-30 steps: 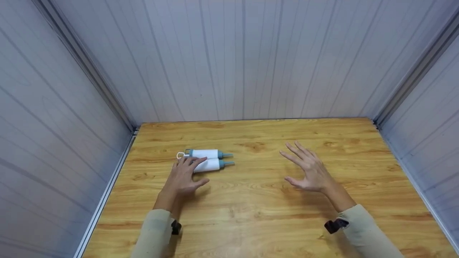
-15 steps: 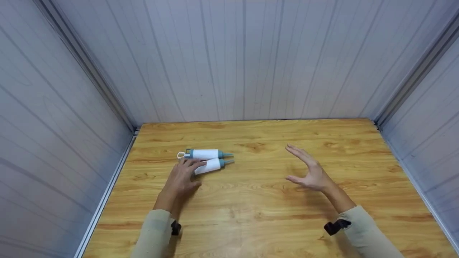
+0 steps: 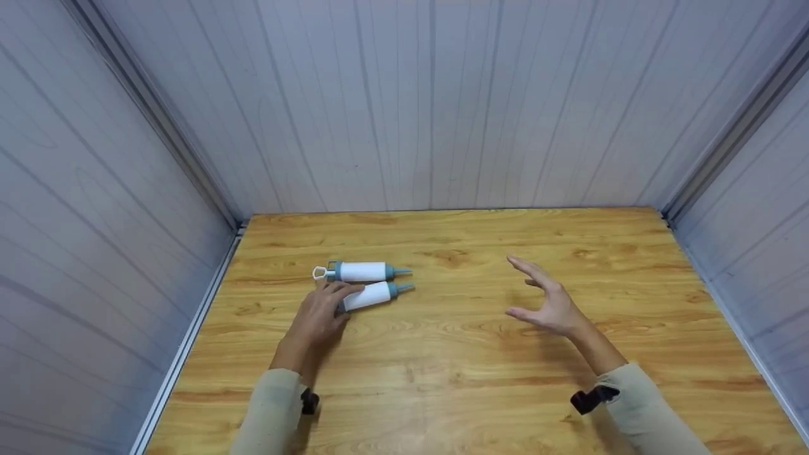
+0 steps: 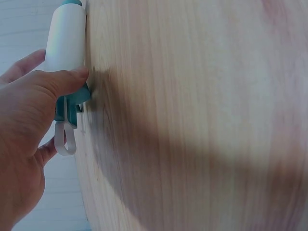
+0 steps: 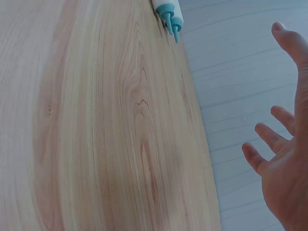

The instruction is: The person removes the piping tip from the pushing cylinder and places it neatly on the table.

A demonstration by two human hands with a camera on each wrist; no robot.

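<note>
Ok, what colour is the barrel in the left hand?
The barrel is white; the left wrist view shows it best.

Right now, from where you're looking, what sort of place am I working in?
It looks like a small work booth, though I can't be sure: a wood-grain tabletop is enclosed on three visible sides by pale panel walls, with metal strips running up the corners.

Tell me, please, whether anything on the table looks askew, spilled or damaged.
Only the nearer white tube, in the left hand, looks askew: it slants relative to the farther white tube. No spill or damage shows.
</note>
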